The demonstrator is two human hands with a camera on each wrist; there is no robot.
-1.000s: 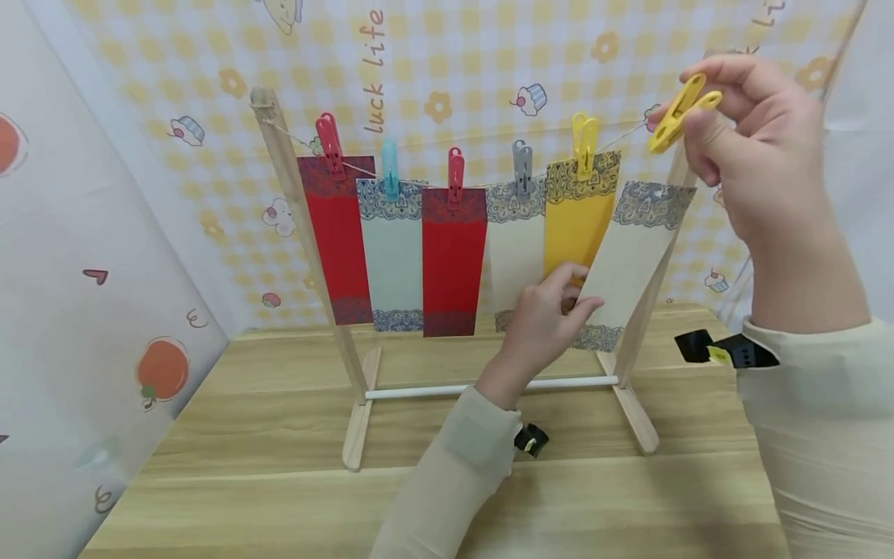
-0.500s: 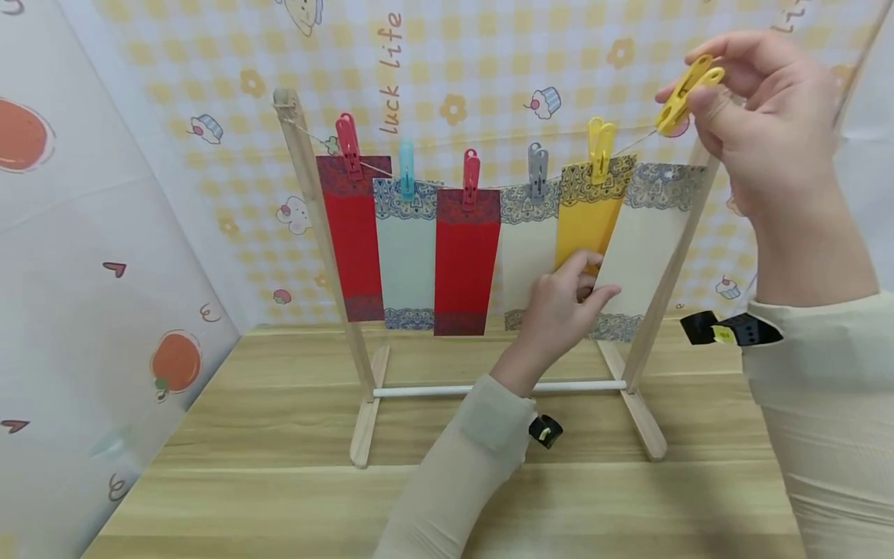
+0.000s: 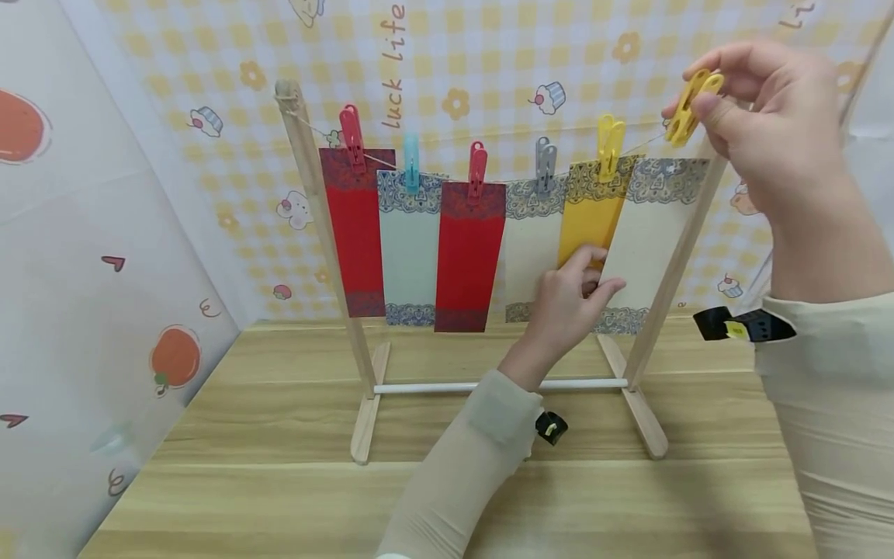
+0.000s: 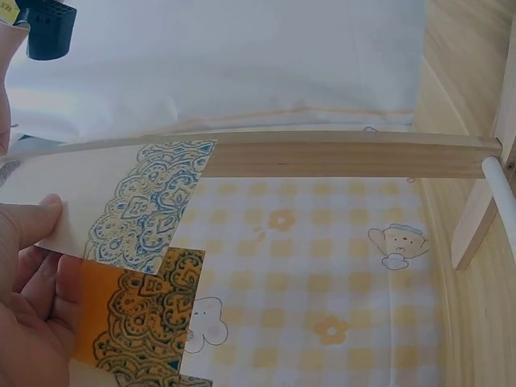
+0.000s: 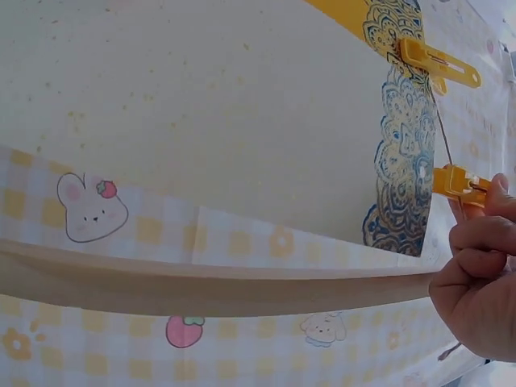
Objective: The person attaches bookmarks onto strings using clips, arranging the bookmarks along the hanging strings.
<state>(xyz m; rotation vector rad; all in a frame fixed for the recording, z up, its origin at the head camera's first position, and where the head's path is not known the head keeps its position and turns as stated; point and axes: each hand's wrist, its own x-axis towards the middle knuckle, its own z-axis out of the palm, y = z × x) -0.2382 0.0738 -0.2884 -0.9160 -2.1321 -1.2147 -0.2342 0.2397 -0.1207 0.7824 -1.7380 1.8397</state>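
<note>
A cream paper card with a patterned blue band at each end hangs almost upright at the right end of the string. My left hand pinches its left edge, thumb in front and fingers behind. Above the card's top edge, my right hand pinches a yellow clothespin by its handles. In the right wrist view that clothespin's tips are right at the card's patterned edge, beside the string. A yellow card, held by another yellow clothespin, hangs just left and partly behind my left fingers.
Several more cards, among them a red card and a pale green card, hang from the string by coloured clothespins. The string runs between wooden posts; the right post stands close behind the cream card. A white rod joins the feet on the wooden table.
My left hand has lifted and straightened the cream card toward the string. The clothespin in my right hand has come to the card's top, its handles squeezed closer together. The head view has shifted slightly.
</note>
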